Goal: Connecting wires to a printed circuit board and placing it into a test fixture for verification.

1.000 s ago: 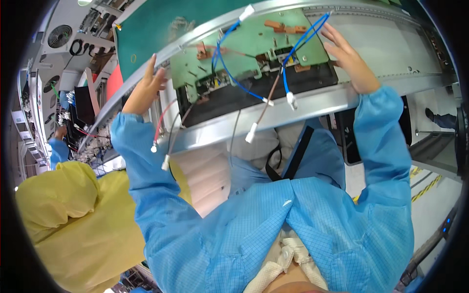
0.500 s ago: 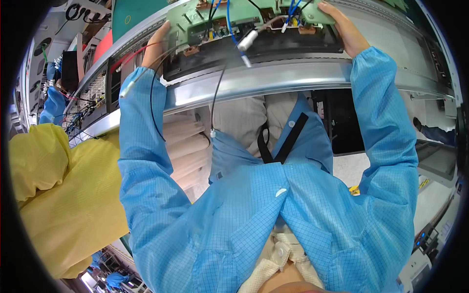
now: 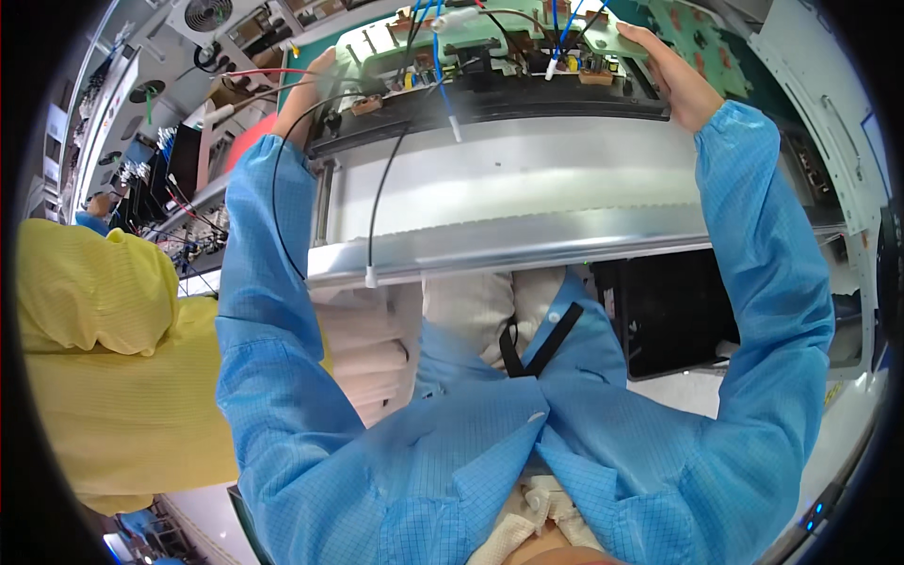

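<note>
The fingers of the right hand (image 3: 673, 80) are wrapped over the right end of a long metal panel (image 3: 527, 202), thumb below and fingers curled on top, clamped on its edge beside the green circuit board (image 3: 490, 33) mounted there. The fingers of the left hand (image 3: 315, 94) are closed on the opposite end, partly hidden behind the panel's corner, so only the knuckles and the back of the hand show. With a hand at each end, the panel is held up in front of the chest, tilted so its plain silver face looks down and the board sits along its far upper edge; the wide grip looks chosen to keep so long a piece level and to keep the hands off the parts.

Blue wires (image 3: 560, 28) loop over the board, and a black wire (image 3: 377, 202) hangs loose down the silver face, ending in a small white plug at the panel's lower lip. A red wire (image 3: 268, 72) runs off past the left hand.

Both arms wear blue sleeves (image 3: 763, 282). To the left stands another person in a yellow coat (image 3: 113, 358). Behind, a green mat (image 3: 702, 38) covers the tabletop.
</note>
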Available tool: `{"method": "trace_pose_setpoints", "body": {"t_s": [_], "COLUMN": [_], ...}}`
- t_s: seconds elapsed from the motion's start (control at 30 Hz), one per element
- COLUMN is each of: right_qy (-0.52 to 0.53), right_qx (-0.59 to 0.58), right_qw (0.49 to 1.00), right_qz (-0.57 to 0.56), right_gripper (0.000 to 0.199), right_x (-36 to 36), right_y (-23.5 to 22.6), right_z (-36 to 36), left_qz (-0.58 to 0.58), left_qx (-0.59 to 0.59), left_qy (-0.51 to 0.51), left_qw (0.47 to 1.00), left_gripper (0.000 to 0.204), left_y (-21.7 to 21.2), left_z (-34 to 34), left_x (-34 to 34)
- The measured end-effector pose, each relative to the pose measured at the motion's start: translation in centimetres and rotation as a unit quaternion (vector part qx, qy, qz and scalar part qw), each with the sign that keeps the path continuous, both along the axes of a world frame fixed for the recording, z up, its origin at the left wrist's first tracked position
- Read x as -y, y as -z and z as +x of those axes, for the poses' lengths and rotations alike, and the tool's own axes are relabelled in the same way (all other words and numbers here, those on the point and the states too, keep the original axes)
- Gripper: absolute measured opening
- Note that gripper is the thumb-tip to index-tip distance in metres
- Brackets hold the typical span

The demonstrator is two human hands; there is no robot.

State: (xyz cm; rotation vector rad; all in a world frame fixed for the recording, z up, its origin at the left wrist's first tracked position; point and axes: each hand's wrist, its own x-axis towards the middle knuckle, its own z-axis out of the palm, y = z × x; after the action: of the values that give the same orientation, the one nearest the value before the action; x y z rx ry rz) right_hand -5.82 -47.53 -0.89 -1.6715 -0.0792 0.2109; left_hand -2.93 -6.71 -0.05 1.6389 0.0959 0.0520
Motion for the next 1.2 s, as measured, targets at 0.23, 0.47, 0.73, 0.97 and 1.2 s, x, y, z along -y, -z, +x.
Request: {"method": "trace_pose_setpoints", "body": {"t_s": [0.23, 0.47, 0.73, 0.97, 1.2], "right_qy": [-0.076, -0.013, -0.05, 0.022, 0.12], "right_qx": [-0.016, -0.029, 0.005, -0.054, 0.101], "right_qw": [0.99, 0.999, 0.994, 0.993, 0.987], "right_qz": [0.119, 0.038, 0.093, 0.105, -0.044], "right_gripper": [0.042, 0.045, 0.043, 0.034, 0.067], "right_x": [-2.2, -2.6, -4.2, -5.2, -4.0], "right_y": [-8.3, -11.9, -12.8, -14.4, -12.9], "right_z": [-1.5, -5.4, -6.8, -7.7, -7.6], "left_qz": [0.051, 0.12, 0.207, 0.202, 0.158], "left_qx": [0.003, 0.077, 0.117, 0.1, 0.086], "left_qy": [0.091, 0.05, 0.126, 0.154, 0.104], "left_qw": [0.995, 0.989, 0.963, 0.962, 0.978], "left_gripper": [0.052, 0.055, 0.052, 0.048, 0.058], "left_y": [-5.2, -8.8, -8.0, -9.8, -10.6], "left_z": [4.2, 1.1, 6.0, 4.1, 2.1], "left_x": [-7.5, -4.4, -13.5, -11.7, -10.0]}}
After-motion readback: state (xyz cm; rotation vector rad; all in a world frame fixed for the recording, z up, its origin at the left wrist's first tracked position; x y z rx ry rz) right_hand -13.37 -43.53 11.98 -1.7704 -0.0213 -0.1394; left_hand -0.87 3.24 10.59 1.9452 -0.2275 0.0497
